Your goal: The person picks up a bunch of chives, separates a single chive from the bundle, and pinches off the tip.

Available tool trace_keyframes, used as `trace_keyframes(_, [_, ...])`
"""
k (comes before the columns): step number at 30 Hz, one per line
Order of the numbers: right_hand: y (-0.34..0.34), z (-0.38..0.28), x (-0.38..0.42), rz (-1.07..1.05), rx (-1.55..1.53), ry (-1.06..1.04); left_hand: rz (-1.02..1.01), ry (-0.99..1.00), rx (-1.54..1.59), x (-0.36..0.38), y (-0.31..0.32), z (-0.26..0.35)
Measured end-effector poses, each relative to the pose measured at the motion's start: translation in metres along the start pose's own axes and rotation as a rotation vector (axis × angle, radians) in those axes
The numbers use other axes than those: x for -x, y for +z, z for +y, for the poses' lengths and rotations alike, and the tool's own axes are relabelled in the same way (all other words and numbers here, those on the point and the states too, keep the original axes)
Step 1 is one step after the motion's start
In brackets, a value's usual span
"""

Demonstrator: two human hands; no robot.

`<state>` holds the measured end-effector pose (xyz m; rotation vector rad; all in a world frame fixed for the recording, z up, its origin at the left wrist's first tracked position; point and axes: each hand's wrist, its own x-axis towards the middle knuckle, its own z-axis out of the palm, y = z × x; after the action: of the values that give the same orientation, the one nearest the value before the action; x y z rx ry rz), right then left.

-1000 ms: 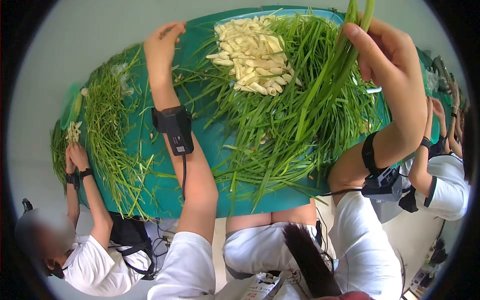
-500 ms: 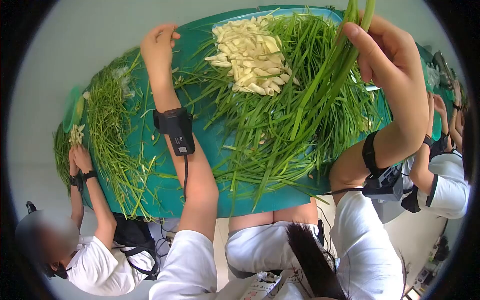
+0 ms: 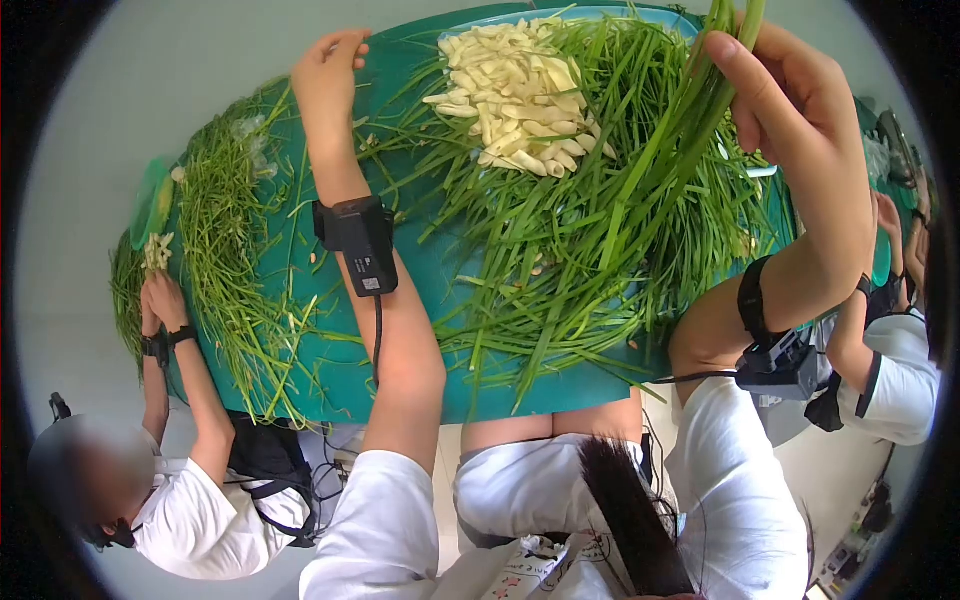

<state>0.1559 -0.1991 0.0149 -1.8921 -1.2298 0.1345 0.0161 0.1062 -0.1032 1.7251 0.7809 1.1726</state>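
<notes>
Right hand (image 3: 805,95) has its thumb and fingers clamped on a bunch of long green leafy stalks (image 3: 705,115); the top ends run out of view, the rest droops down and left from the grip. Right under it there's a big messy pile of loose green leaves (image 3: 560,260), and between that and the bunch you barely see the light blue tray (image 3: 655,14), mostly just its rim. Left of the grip, near it, sits a heap of off-white stubby pieces (image 3: 530,95). Below the grip, a black strapped box (image 3: 780,370) rides on the same arm, cable trailing. Well left, past the heap, the left hand (image 3: 330,75) is at the green table's (image 3: 400,190) far edge, fingers curled, can't tell if they're closed on anything. Another black box (image 3: 368,250) is on that forearm. Farther left: a second leaf heap (image 3: 225,210), a crumpled clear plastic bag (image 3: 258,145), then a co-worker's hands (image 3: 163,300) around a pale-ended bunch (image 3: 158,252).
</notes>
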Motion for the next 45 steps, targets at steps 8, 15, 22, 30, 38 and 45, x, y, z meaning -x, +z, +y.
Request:
trace_keyframes(8, [0.004, 0.002, 0.001, 0.018, -0.018, 0.008, 0.016, 0.007, 0.034, 0.000, 0.002, 0.007])
trace_keyframes(15, [0.005, 0.000, 0.000, 0.000, -0.006, 0.011, 0.077, 0.030, -0.011, -0.002, -0.003, 0.005])
trace_keyframes(22, [0.004, -0.001, -0.002, -0.025, -0.017, 0.038, 0.042, 0.103, -0.006, -0.008, -0.004, -0.005])
trace_keyframes(30, [0.006, -0.008, 0.005, 0.020, -0.072, 0.023, 0.077, 0.078, -0.032, 0.000, 0.000, 0.006])
trace_keyframes(38, [0.003, -0.004, 0.006, -0.012, -0.018, -0.006, 0.039, 0.151, 0.017, -0.006, -0.006, -0.001])
trace_keyframes(45, [0.003, 0.000, -0.002, -0.050, 0.015, -0.001, 0.070, 0.057, -0.083, -0.003, 0.002, -0.003])
